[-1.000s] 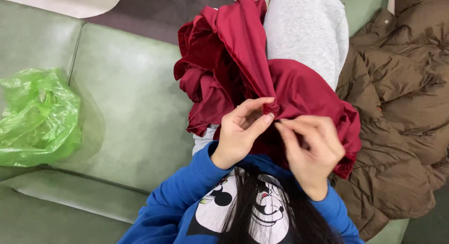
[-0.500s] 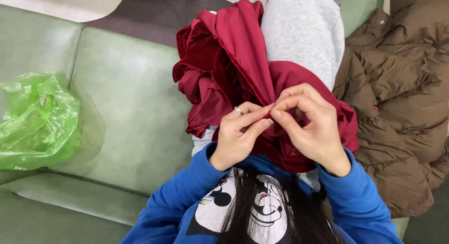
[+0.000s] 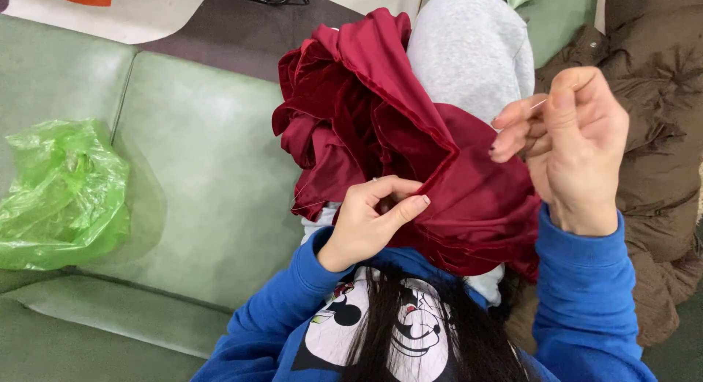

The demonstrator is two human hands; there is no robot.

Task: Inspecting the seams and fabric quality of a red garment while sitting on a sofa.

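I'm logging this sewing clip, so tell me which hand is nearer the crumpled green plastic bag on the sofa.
Left. The left hand pinches the dark red fabric, on the side toward the crumpled green plastic bag; the right hand is raised beyond the fabric, farther away.

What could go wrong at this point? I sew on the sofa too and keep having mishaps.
The right hand pinches a thin needle raised near the person's own fingers, so a prick seems possible. If it slipped, it might vanish into the bunched dark red fabric or the brown padded coat. The left hand grips only a fold, so the heap could slide off the lap.
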